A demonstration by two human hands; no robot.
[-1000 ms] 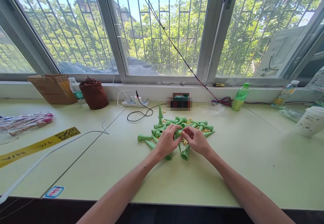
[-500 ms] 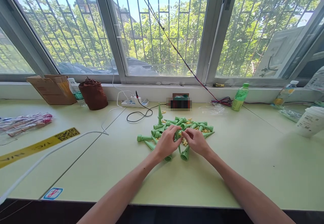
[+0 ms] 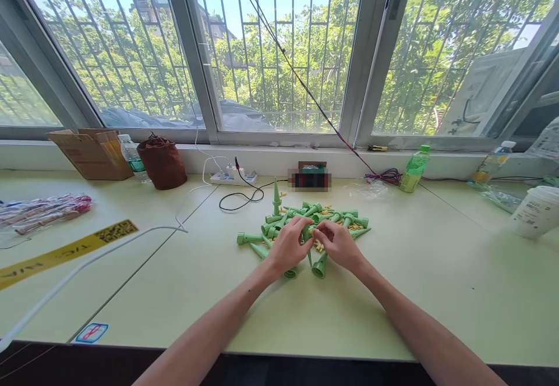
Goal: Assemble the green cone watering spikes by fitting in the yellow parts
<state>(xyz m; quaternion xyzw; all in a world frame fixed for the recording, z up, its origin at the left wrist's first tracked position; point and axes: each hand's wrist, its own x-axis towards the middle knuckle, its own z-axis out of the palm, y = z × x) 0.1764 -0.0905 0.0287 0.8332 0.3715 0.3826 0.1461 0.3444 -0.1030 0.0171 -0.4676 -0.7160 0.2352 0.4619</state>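
My left hand [image 3: 288,243] is closed around a green plastic watering spike [image 3: 310,257], whose pointed end hangs down between my hands. Close against it, my right hand [image 3: 339,245] pinches a small yellow plastic valve piece [image 3: 311,230] at the spike's side; the fingers partly cover it. More green spikes lie heaped around and behind both hands, such as one at the left [image 3: 248,238] and one with its round open end toward me [image 3: 319,268]. One spike [image 3: 276,201] stands upright at the back. Loose yellow pieces [image 3: 318,247] are scattered among them.
Behind the pile are a power strip [image 3: 233,179] with cables and a small blurred-out device [image 3: 311,180]. A brown pouch [image 3: 161,163] and cardboard box [image 3: 94,156] stand at left, a green bottle [image 3: 414,169] and white cup [image 3: 536,211] at right. A white cable [image 3: 100,250] crosses the left.
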